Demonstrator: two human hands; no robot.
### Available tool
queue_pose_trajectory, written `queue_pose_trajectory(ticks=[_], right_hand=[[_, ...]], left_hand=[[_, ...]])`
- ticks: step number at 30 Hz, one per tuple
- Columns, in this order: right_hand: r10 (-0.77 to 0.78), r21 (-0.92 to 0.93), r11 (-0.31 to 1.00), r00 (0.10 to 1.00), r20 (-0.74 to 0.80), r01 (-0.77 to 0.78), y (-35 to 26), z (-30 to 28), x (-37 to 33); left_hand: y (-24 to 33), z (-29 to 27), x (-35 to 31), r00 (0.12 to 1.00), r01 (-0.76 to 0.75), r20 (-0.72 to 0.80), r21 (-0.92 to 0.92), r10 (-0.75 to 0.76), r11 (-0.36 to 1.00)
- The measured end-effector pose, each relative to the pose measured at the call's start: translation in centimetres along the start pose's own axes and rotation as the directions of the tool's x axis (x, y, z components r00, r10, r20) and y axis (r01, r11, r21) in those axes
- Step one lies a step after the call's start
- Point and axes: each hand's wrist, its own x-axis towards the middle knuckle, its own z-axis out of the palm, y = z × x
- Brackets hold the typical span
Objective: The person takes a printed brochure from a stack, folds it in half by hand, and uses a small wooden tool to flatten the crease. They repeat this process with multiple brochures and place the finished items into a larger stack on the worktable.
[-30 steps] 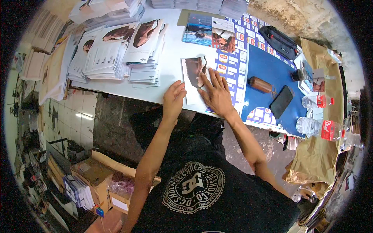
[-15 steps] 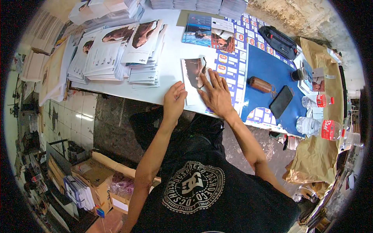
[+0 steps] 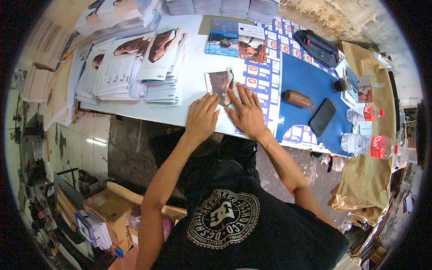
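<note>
A folded leaflet (image 3: pixel 219 81) with a dark brown picture lies on the white tabletop close to the near edge. My left hand (image 3: pixel 202 118) rests with outstretched fingers over its lower left side. On the right side of the leaflet, my right hand (image 3: pixel 247 112) lies flat, fingers spread. Both palms hide the leaflet's lower part. Left of my hands stand overlapping piles of similar leaflets (image 3: pixel 155 65). Beyond the leaflet lies a blue printed sheet (image 3: pixel 222 38), with a brown-and-white picture beside it.
Tall paper stacks (image 3: pixel 231 8) line the far edge. On the blue sheet (image 3: pixel 294 74) at right are a brown pouch (image 3: pixel 297 98), a black phone (image 3: pixel 323 117) and a dark cup (image 3: pixel 343 84). Two bottles (image 3: pixel 378 147) and a black bag (image 3: pixel 316 48) are farther right. Cardboard boxes (image 3: pixel 112 204) stand below left.
My left hand has moved from beside the leaflet onto its lower left side, its fingers now stretched out. My right hand stays on the leaflet. The whole view has shifted slightly.
</note>
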Motion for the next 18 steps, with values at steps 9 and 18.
queue_pose_trajectory(ticks=[9, 18], right_hand=[[0.388, -0.245, 0.831, 0.837, -0.387, -0.499, 9.0, -7.8, -3.1], [0.105, 0.146, 0.985, 0.989, -0.107, -0.089, 1.4, -6.8, -1.0]], left_hand=[[-0.2, 0.1, 0.0, 0.999, -0.025, -0.037, 0.027, 0.026, 0.999], [-0.2, 0.1, -0.2, 0.998, -0.022, -0.049, 0.038, 0.024, 0.999]])
